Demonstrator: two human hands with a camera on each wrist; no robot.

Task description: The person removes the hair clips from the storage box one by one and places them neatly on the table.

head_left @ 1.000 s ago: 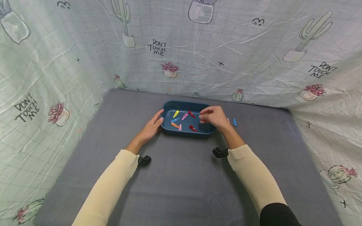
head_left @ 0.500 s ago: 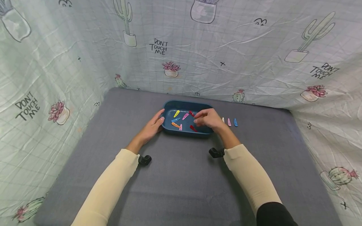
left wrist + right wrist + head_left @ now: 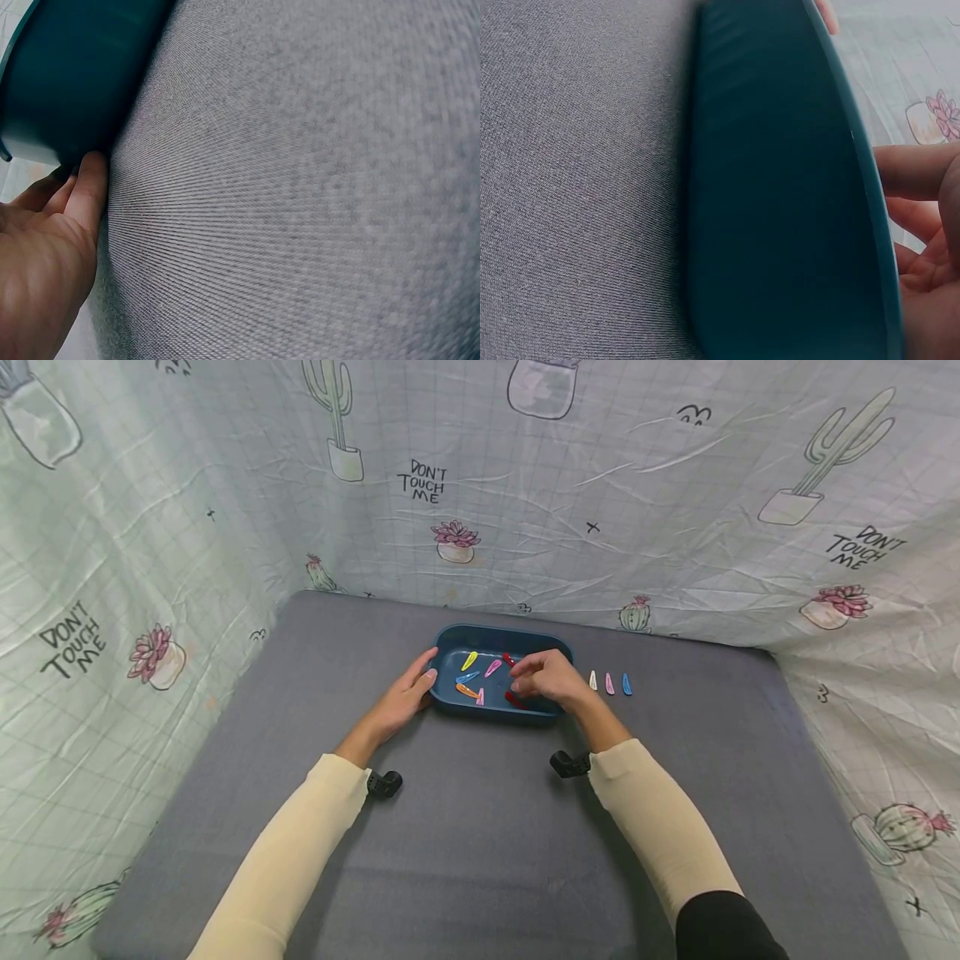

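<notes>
Fingers bent, the right hand (image 3: 553,678) dips over the tray (image 3: 495,642) at mid-frame; whether it pinches anything I cannot tell. The left hand (image 3: 397,703), fingers extended, touches the tray's left end. Colourful hair clips (image 3: 492,668) lie inside; right of centre, a white clip (image 3: 593,681), pink clip (image 3: 610,683) and blue clip (image 3: 627,684) line up.

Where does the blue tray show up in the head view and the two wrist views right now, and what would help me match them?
Head: the blue tray is near the middle, left hand at its left end, right hand over its right part.
Left wrist: upper left corner, cut off at the top.
Right wrist: across the middle, top to bottom.
Shared landmark: the grey tabletop.
</notes>
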